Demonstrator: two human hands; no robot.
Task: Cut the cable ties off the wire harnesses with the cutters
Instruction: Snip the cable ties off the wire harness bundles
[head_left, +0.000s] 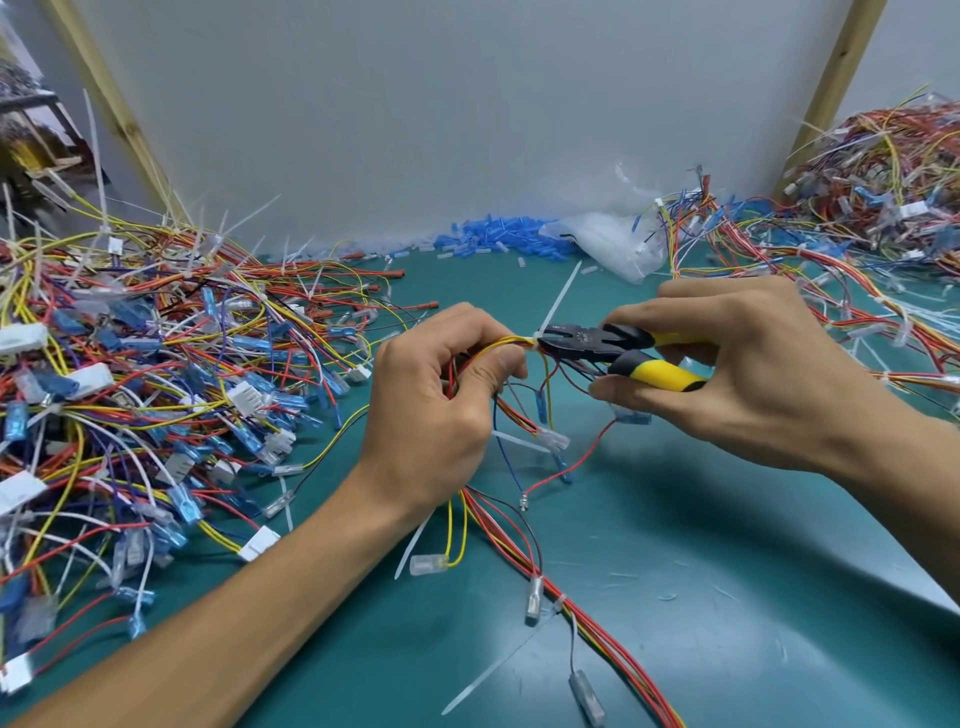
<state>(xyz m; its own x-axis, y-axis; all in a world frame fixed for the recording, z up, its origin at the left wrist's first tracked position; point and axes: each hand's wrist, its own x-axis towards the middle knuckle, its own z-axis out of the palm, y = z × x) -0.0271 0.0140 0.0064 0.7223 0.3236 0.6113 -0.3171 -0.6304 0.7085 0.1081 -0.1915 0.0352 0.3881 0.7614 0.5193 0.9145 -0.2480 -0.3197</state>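
Gripping harness (511, 344) in left hand (436, 410); right hand (737, 364) squeezing cutters (613, 347) at tie (556, 304).

Cutters (576, 343): black head, yellow-black handles within right fingers (691, 312). Cable tie (560, 299) past left fingers (498, 364): white. Wires (511, 342) there: yellow, red. Mat (727, 545): plain teal.

Left hand (441, 395) mid-frame, back to camera, fingers curled, thumb and index pinching the wire harness (506, 343). Right hand (753, 364) close beside it, knuckles up, fingers wrapped round the cutters (587, 345) handles. Forearms bare, entering from lower left and from the right edge.
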